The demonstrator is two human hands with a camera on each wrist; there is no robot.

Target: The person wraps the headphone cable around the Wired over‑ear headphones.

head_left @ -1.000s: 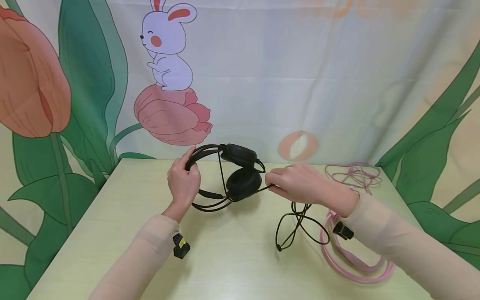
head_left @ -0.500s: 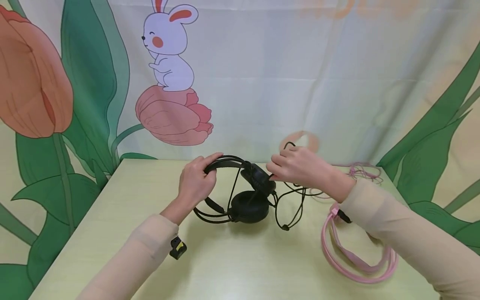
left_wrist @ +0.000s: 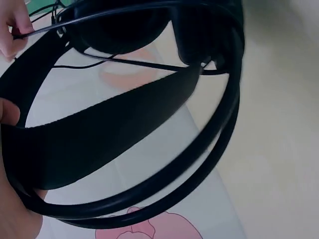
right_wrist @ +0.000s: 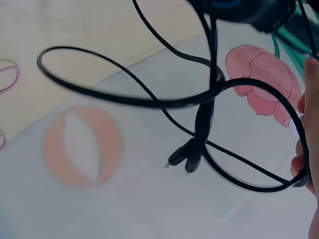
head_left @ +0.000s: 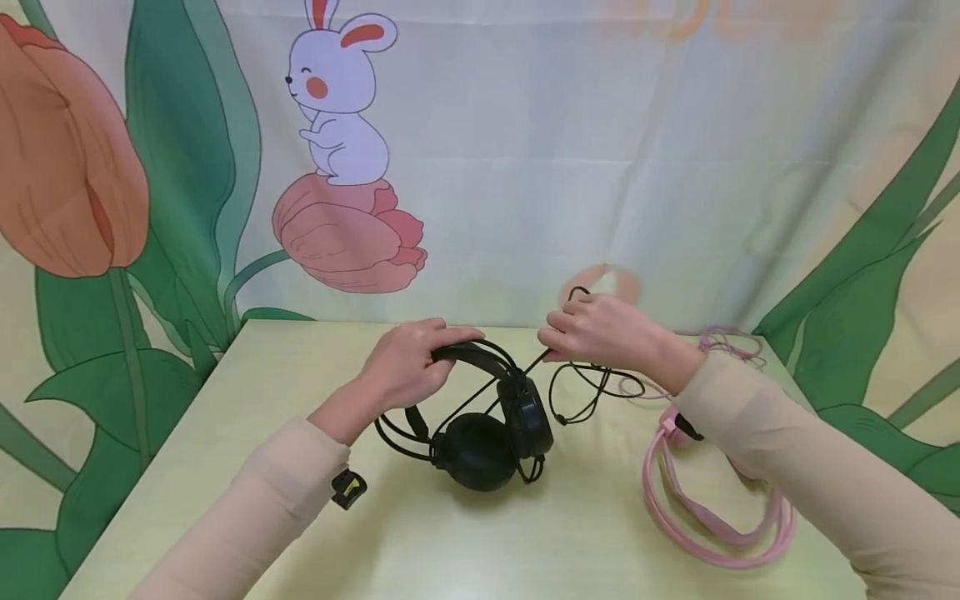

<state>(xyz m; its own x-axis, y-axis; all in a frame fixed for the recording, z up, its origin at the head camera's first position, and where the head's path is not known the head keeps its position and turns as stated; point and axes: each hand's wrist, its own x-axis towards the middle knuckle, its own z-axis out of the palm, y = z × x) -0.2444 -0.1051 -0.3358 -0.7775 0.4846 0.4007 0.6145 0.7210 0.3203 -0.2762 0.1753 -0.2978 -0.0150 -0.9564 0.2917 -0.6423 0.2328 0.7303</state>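
Note:
Black over-ear headphones [head_left: 477, 454] are held tilted above the table, ear cups lowest and turned toward me. My left hand [head_left: 408, 367] grips them by the headband; in the left wrist view its padded strap [left_wrist: 109, 132] runs across below the thin outer hoops. Just right of them, my right hand [head_left: 606, 333] pinches their black cable, part of which stretches taut down to the headphones. A bundled length of this cable [head_left: 596, 387] dangles under the hand. In the right wrist view two small plugs [right_wrist: 193, 162] hang from the loops. The right fingertips are mostly hidden.
A pink headset [head_left: 731, 533] lies on the table at the right, partly under my right forearm. Its thin pink cable [head_left: 727, 340] is heaped at the back right corner. Behind the table's far edge hangs a curtain [head_left: 517, 167] printed with a rabbit and tulips.
My left hand has moved right and turned the headphones, swinging the ear cups down toward me. My right hand has risen slightly with the cable, and the dangling loops have shifted up with it.

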